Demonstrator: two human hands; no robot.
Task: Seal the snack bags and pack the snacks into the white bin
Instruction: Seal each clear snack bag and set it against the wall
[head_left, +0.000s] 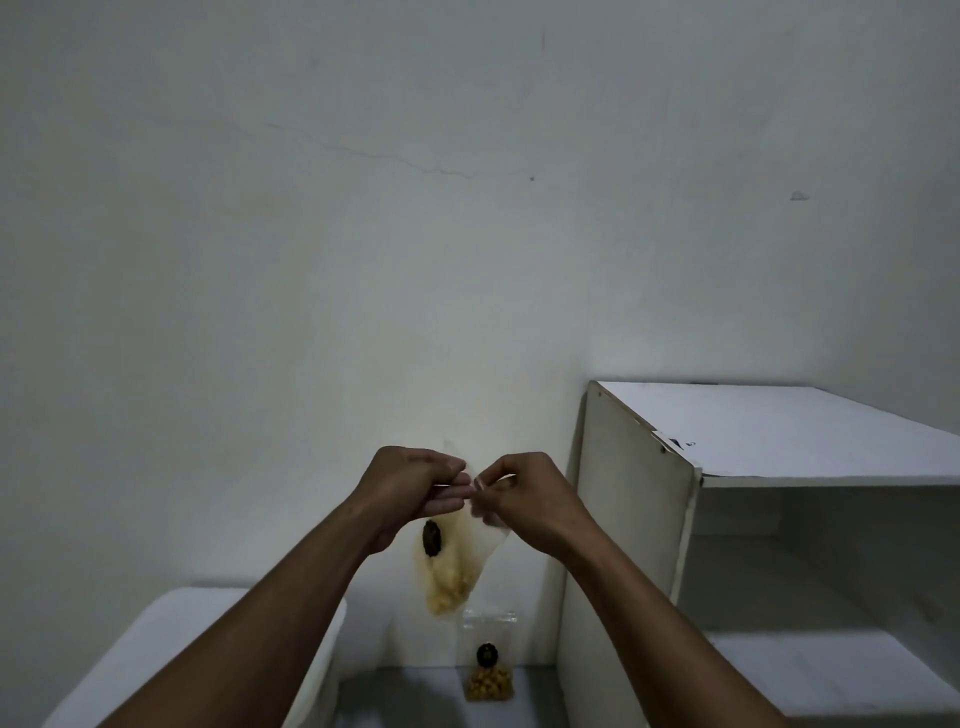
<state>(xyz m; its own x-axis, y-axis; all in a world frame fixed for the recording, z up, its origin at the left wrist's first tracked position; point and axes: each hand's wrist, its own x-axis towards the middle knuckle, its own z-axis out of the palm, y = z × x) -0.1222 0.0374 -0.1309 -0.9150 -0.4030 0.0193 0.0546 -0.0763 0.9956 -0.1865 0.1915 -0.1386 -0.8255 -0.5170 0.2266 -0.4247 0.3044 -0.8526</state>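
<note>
A clear snack bag (451, 566) with yellow snacks and a dark round label hangs in the air in front of the wall. My left hand (410, 491) and my right hand (524, 493) pinch its top edge from either side, fingertips almost meeting. A second clear snack bag (488, 670) with yellow snacks and a dark label stands upright on the grey surface below, against the wall. The white bin (171, 644) sits at the lower left, partly hidden by my left forearm.
A white open shelf unit (779, 447) stands on the right, its side panel close to my right forearm. A plain white wall fills the background. The grey surface (405, 696) runs between the bin and the shelf unit.
</note>
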